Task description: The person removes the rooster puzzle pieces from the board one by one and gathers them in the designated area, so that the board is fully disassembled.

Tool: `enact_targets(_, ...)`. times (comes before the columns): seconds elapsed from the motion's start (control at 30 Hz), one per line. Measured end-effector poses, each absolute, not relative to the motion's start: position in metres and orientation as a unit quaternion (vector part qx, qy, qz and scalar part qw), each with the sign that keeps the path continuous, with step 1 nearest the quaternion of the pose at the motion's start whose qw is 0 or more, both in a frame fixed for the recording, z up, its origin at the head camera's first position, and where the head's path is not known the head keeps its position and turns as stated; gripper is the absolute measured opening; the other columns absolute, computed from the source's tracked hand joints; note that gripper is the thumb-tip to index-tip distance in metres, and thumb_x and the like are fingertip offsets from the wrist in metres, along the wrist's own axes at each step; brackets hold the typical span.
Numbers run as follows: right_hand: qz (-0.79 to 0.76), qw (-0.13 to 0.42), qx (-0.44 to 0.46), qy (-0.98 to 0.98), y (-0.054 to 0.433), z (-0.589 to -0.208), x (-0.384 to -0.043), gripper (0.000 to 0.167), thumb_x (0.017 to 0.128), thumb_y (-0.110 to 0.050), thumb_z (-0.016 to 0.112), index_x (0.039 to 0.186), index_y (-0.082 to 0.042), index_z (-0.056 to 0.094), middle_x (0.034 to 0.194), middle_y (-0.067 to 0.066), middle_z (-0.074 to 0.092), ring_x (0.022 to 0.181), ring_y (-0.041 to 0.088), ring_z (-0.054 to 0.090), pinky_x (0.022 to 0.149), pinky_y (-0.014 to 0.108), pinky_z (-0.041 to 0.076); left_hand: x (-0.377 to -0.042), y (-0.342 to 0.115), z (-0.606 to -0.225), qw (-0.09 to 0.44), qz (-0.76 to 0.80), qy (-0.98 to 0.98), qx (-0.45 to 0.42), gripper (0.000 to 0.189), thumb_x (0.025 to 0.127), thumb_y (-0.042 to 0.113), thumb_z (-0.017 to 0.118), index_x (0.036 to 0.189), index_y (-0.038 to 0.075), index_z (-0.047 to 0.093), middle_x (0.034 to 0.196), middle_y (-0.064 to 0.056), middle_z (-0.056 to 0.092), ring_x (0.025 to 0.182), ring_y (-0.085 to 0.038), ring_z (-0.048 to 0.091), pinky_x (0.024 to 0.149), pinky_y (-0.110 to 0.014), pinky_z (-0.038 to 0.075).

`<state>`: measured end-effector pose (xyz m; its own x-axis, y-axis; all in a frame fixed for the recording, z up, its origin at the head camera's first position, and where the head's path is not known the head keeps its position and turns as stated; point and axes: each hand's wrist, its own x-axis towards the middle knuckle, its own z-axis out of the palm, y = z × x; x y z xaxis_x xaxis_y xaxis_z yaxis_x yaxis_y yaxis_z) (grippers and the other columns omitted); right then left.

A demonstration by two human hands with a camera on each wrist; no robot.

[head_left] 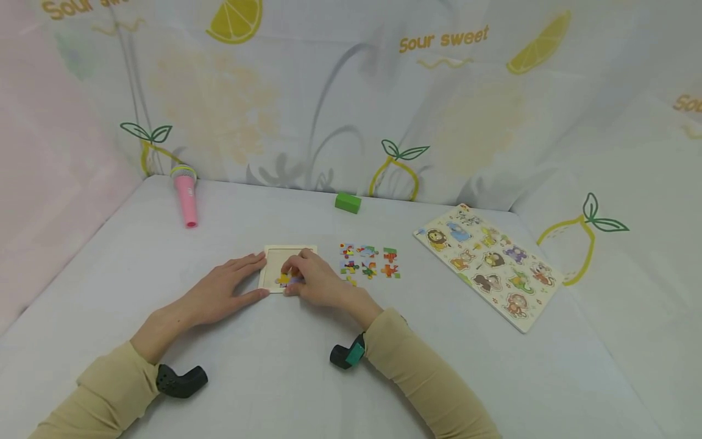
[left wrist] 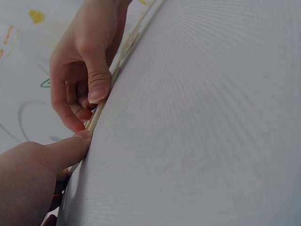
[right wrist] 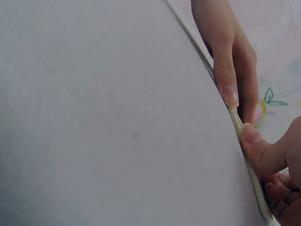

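A small pale wooden puzzle tray [head_left: 271, 270] lies before me, with a few coloured jigsaw pieces [head_left: 282, 280] in its near part. My left hand [head_left: 219, 292] steadies the tray's left side, fingers by the far corner and thumb at the near one. Over the tray, my right hand [head_left: 315, 279] bends its fingers down onto a puzzle piece, mostly hidden beneath them. Its thumb [left wrist: 97, 89] sits at the tray's near edge in the left wrist view. To the right lie several loose jigsaw pieces [head_left: 368, 269] in rows.
A large animal puzzle board [head_left: 477, 253] lies at the right, angled. At the back stands a green block [head_left: 348, 203]. A pink toy microphone [head_left: 187, 198] rests at the back left. Printed cloth [head_left: 340, 91] hangs behind the white table [head_left: 263, 378].
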<state>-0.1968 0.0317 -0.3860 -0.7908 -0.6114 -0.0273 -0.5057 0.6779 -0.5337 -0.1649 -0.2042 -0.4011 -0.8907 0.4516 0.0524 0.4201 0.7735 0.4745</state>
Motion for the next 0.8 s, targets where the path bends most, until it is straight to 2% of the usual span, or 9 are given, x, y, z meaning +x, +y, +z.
enact_targets(0.8,-0.262,0.096,-0.312,0.908,0.0324,-0.3902,-0.1978,0.034,0.092,-0.024,0.073,0.123,-0.012,0.062,0.107,0.001,0.052,0.096,0.012,0.049,0.085,0.021,0.043,-0.1645,-0.2036,-0.4007,0.032,0.245,0.941,0.232,0.072,0.097,0.049,0.061,0.151,0.005,0.043,0.160,-0.014,0.036,0.146,-0.041,0.031,0.114,-0.065,0.026)
